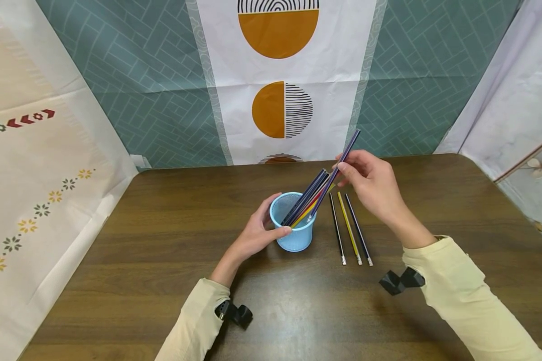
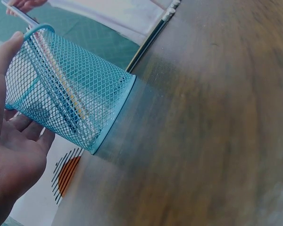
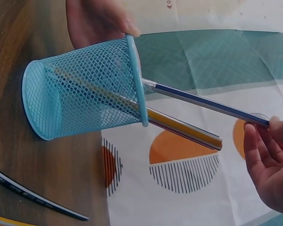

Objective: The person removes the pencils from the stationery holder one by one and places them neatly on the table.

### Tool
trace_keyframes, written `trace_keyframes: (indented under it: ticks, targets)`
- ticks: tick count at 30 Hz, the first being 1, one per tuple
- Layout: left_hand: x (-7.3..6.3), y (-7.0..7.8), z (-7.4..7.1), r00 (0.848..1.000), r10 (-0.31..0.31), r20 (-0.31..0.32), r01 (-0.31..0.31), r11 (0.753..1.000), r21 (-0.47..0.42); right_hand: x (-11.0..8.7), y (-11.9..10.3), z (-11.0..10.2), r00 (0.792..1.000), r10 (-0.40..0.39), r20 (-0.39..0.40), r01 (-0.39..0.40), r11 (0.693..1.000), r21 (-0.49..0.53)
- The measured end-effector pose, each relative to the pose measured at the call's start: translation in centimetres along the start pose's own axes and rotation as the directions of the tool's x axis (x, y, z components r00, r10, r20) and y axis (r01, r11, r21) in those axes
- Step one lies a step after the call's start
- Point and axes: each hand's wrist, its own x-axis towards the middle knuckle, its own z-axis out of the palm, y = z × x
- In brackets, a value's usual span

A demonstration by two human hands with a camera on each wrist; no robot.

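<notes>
At eight o'clock the left hand (image 2: 18, 157) holds a blue mesh cup (image 2: 92, 80), thumb at its rim, other fingers (image 2: 32, 130) against its far side. The cup lies toward ten, its mouth tipped upper left, several pencils (image 2: 66, 94) slanting inside. Between ten and eleven, the right hand (image 2: 32, 4), partly cropped, touches a pencil (image 2: 20, 12) at the rim. More pencils (image 2: 153, 36) rest at twelve on the desk (image 2: 207, 127), which spans one to six.

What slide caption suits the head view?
Left hand holds a blue cup; right hand pinches a pencil at its rim.
</notes>
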Motion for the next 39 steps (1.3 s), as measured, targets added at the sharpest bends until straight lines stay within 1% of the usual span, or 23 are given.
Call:
trace_keyframes:
  ticks: [6, 13, 18, 26, 33, 39]
  targets:
    - [0.0, -0.1, 0.0, 1.000, -0.002, 0.000, 0.002, 1.000, 0.007, 0.1, -0.3, -0.3, 0.999, -0.025, -0.024, 0.026, 0.999, 0.021]
    - [0.1, -0.3, -0.1, 1.000, 0.004, 0.002, -0.004, 1.000, -0.009, 0.1, 0.0, -0.4, 1.000, -0.017, -0.006, 0.017, 1.000, 0.000]
    - [0.1, -0.3, 0.0, 1.000, -0.009, -0.002, 0.009, 1.000, 0.006, 0.0, 0.4, -0.5, 1.000, -0.011, 0.002, 0.011, 1.000, -0.019]
    - [0.1, -0.2, -0.1, 1.000, 0.004, -0.002, -0.004, 1.000, 0.010, -0.2, 1.0, -0.6, 1.000, 0.020, 0.020, -0.018, 0.997, -0.071]
    - [0.1, -0.3, -0.1, 1.000, 0.010, 0.005, -0.010, 1.000, 0.009, -0.4, 2.0, -0.7, 0.998, 0.048, 0.035, -0.043, 0.992, -0.122]
    - [0.2, -0.2, -0.1, 1.000, 0.002, -0.001, -0.002, 1.000, 0.012, -0.7, 2.7, -0.9, 0.996, 0.073, 0.044, -0.066, 0.987, -0.148]
